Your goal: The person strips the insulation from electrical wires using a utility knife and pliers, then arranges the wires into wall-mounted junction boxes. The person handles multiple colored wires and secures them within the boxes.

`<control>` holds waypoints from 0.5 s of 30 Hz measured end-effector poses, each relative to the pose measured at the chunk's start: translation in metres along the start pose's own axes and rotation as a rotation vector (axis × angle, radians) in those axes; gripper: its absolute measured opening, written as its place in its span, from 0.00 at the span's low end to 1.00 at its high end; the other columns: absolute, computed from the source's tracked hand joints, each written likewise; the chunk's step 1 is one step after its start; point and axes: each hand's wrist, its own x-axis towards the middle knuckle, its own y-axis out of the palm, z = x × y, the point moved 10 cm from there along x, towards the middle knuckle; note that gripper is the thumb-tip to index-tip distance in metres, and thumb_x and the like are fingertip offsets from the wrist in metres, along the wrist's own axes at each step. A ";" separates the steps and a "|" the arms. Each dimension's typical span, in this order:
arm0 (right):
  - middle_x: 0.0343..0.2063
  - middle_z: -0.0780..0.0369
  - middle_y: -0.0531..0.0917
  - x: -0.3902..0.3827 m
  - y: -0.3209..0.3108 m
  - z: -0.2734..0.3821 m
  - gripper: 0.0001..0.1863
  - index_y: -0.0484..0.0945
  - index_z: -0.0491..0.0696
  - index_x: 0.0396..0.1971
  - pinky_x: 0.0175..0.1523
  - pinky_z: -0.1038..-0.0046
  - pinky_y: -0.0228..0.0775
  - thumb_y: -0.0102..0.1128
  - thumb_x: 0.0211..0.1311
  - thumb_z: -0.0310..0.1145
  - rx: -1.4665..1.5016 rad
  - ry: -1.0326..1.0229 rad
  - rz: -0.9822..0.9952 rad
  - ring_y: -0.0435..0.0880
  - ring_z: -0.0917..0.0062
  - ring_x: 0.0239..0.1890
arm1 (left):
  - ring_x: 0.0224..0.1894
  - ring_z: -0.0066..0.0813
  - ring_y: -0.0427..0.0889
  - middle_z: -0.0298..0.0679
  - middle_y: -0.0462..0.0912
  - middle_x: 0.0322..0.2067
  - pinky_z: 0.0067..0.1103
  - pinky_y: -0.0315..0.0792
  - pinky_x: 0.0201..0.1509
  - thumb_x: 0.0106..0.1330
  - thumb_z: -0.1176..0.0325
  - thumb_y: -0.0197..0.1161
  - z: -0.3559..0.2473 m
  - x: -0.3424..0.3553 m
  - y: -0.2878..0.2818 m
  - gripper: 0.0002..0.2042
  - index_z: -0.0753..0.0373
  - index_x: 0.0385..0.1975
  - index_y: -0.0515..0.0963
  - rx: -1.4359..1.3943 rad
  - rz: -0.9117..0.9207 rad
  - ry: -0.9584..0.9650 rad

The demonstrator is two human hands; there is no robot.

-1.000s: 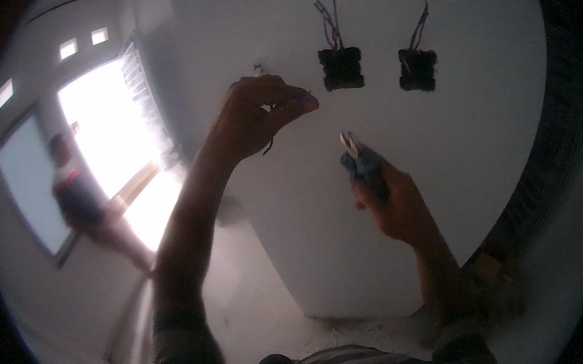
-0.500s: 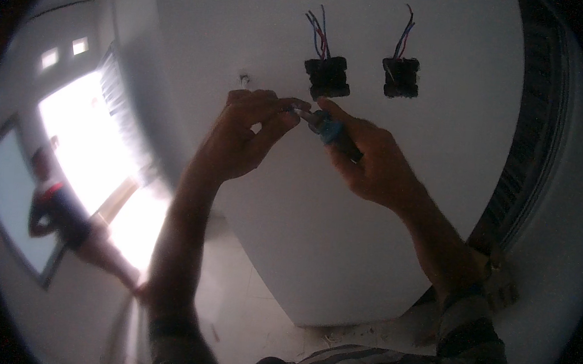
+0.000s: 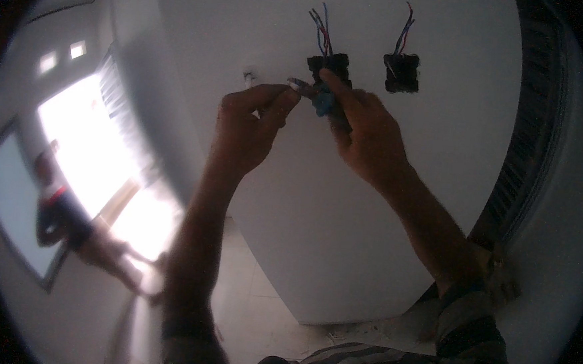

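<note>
My left hand (image 3: 252, 123) is closed in a pinch on what looks like a white cable (image 3: 247, 80), which comes out of a small hole in the wall and passes behind my fingers. My right hand (image 3: 374, 134) grips pliers with blue-green handles (image 3: 324, 102). Their jaws meet the small end at my left fingertips; whether they bite on it is too dark to tell. Just behind my right index finger is a black recessed wall box (image 3: 329, 61), with several blue, red and dark wires (image 3: 322, 34) sticking up from it.
A second black wall box (image 3: 402, 74) with loose wires (image 3: 405, 32) lies to the right on the white wall (image 3: 341, 238). Far left, a person (image 3: 69, 215) stands beside a bright doorway (image 3: 93, 150). A dark slatted opening (image 3: 528, 130) runs along the right side.
Both hands have risen slightly, and the pliers now overlap the lower part of the left wall box. My left wrist has shifted right. More of the white cable shows at the hole.
</note>
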 end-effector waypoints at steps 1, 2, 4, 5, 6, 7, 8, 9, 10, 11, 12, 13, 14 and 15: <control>0.38 0.52 0.81 -0.003 0.000 -0.002 0.36 0.61 0.52 0.67 0.42 0.63 0.75 0.64 0.59 0.33 0.070 0.019 0.014 0.82 0.63 0.39 | 0.30 0.27 0.83 0.42 0.85 0.29 0.26 0.76 0.36 0.69 0.61 0.61 -0.001 0.000 -0.001 0.12 0.65 0.40 0.83 0.002 0.007 0.011; 0.38 0.52 0.82 -0.005 0.005 -0.008 0.34 0.62 0.51 0.67 0.41 0.64 0.76 0.63 0.61 0.33 0.196 0.105 0.095 0.84 0.63 0.38 | 0.32 0.28 0.84 0.42 0.86 0.32 0.25 0.76 0.39 0.68 0.62 0.63 0.000 -0.002 -0.004 0.12 0.64 0.41 0.84 0.013 0.010 0.017; 0.36 0.51 0.84 -0.012 0.011 -0.018 0.30 0.63 0.48 0.65 0.40 0.66 0.77 0.59 0.64 0.34 0.445 0.279 0.257 0.86 0.63 0.34 | 0.36 0.29 0.85 0.42 0.86 0.35 0.26 0.78 0.44 0.67 0.64 0.63 -0.004 -0.006 -0.010 0.11 0.64 0.40 0.84 0.049 0.004 0.154; 0.35 0.52 0.84 -0.016 0.007 -0.019 0.29 0.64 0.47 0.65 0.39 0.66 0.77 0.59 0.65 0.34 0.461 0.286 0.244 0.86 0.64 0.33 | 0.39 0.30 0.86 0.43 0.87 0.37 0.27 0.78 0.46 0.67 0.65 0.64 -0.008 -0.009 -0.012 0.10 0.65 0.40 0.84 0.063 0.003 0.222; 0.34 0.52 0.85 -0.021 0.002 -0.019 0.28 0.65 0.46 0.64 0.38 0.66 0.77 0.58 0.66 0.35 0.478 0.294 0.232 0.86 0.65 0.31 | 0.40 0.30 0.86 0.43 0.87 0.38 0.28 0.78 0.47 0.67 0.66 0.64 -0.006 -0.010 -0.013 0.10 0.64 0.41 0.84 0.038 0.007 0.215; 0.33 0.53 0.85 -0.025 -0.002 -0.019 0.27 0.65 0.45 0.63 0.37 0.67 0.77 0.57 0.67 0.35 0.495 0.302 0.219 0.86 0.66 0.30 | 0.42 0.30 0.86 0.43 0.87 0.39 0.28 0.78 0.49 0.67 0.67 0.64 -0.004 -0.010 -0.013 0.09 0.63 0.41 0.84 0.013 0.013 0.208; 0.32 0.53 0.85 -0.028 -0.002 -0.019 0.27 0.65 0.45 0.63 0.37 0.67 0.77 0.57 0.67 0.35 0.507 0.351 0.272 0.86 0.68 0.29 | 0.44 0.31 0.86 0.43 0.86 0.41 0.29 0.78 0.50 0.66 0.67 0.64 -0.003 -0.011 -0.014 0.09 0.63 0.41 0.84 -0.009 0.014 0.202; 0.32 0.53 0.85 -0.030 -0.006 -0.016 0.27 0.66 0.45 0.63 0.37 0.68 0.77 0.57 0.67 0.35 0.519 0.399 0.326 0.85 0.69 0.29 | 0.42 0.30 0.86 0.43 0.87 0.40 0.29 0.78 0.49 0.66 0.68 0.64 -0.004 -0.011 -0.015 0.08 0.62 0.41 0.84 -0.026 0.014 0.228; 0.32 0.53 0.84 -0.034 -0.005 -0.016 0.26 0.66 0.44 0.63 0.37 0.68 0.77 0.56 0.67 0.35 0.532 0.447 0.381 0.85 0.70 0.29 | 0.41 0.30 0.86 0.42 0.87 0.39 0.29 0.79 0.47 0.66 0.69 0.64 -0.004 -0.012 -0.015 0.08 0.62 0.41 0.84 -0.042 0.014 0.254; 0.31 0.53 0.84 -0.037 -0.005 -0.016 0.26 0.65 0.44 0.64 0.36 0.68 0.76 0.56 0.68 0.35 0.541 0.440 0.385 0.84 0.71 0.28 | 0.39 0.30 0.86 0.42 0.87 0.39 0.29 0.79 0.45 0.66 0.69 0.63 -0.007 -0.012 -0.013 0.07 0.61 0.41 0.84 -0.061 0.016 0.280; 0.30 0.53 0.84 -0.041 -0.003 -0.017 0.26 0.65 0.44 0.64 0.35 0.69 0.76 0.55 0.68 0.34 0.551 0.433 0.389 0.84 0.72 0.27 | 0.39 0.30 0.86 0.42 0.87 0.39 0.30 0.78 0.46 0.66 0.70 0.63 -0.007 -0.012 -0.013 0.07 0.61 0.41 0.84 -0.060 0.006 0.263; 0.29 0.54 0.84 -0.045 0.000 -0.018 0.26 0.65 0.44 0.64 0.34 0.69 0.76 0.55 0.68 0.34 0.562 0.426 0.394 0.83 0.72 0.26 | 0.39 0.29 0.86 0.42 0.87 0.39 0.30 0.78 0.47 0.66 0.71 0.63 -0.008 -0.013 -0.012 0.07 0.61 0.41 0.84 -0.058 -0.003 0.246; 0.28 0.54 0.84 -0.047 0.002 -0.017 0.26 0.65 0.44 0.64 0.34 0.69 0.76 0.54 0.68 0.34 0.566 0.389 0.370 0.83 0.73 0.25 | 0.39 0.29 0.86 0.42 0.87 0.39 0.30 0.77 0.48 0.66 0.71 0.62 -0.011 -0.012 -0.011 0.07 0.61 0.41 0.84 -0.058 -0.014 0.233; 0.28 0.54 0.84 -0.049 0.004 -0.016 0.26 0.65 0.44 0.64 0.34 0.69 0.75 0.54 0.69 0.34 0.570 0.352 0.346 0.83 0.73 0.25 | 0.38 0.29 0.86 0.42 0.87 0.39 0.31 0.76 0.50 0.66 0.72 0.62 -0.017 -0.013 -0.008 0.07 0.60 0.41 0.84 0.049 -0.021 0.275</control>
